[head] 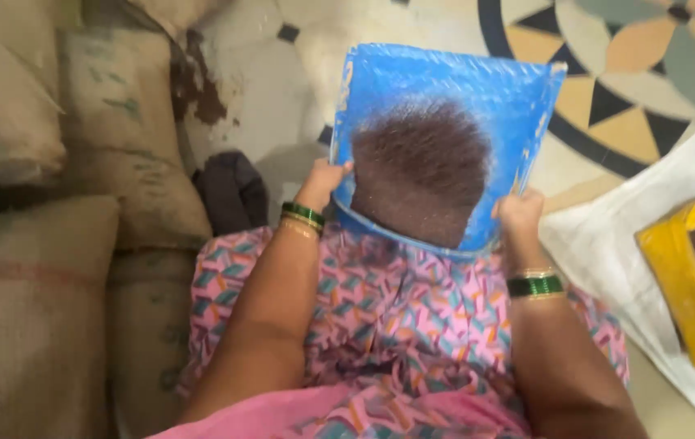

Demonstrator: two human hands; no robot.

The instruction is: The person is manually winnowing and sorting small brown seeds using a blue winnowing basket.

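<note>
Blue winnowing tray (445, 77) over the lap, dark grain (422, 171) heaped at its middle, left hand (324, 180) closed on its near-left edge, right hand (518, 215) closed on its near-right edge, burlap sacks (63, 203) left, yellow container (689, 284) on white sheet (607, 236) right

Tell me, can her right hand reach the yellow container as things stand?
Probably yes, but not freely: the right hand grips the blue tray of dark grain; the yellow container sits unobstructed alongside.

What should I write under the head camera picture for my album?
Both hands, left and right, hold a blue tray heaped with dark grain.
</note>
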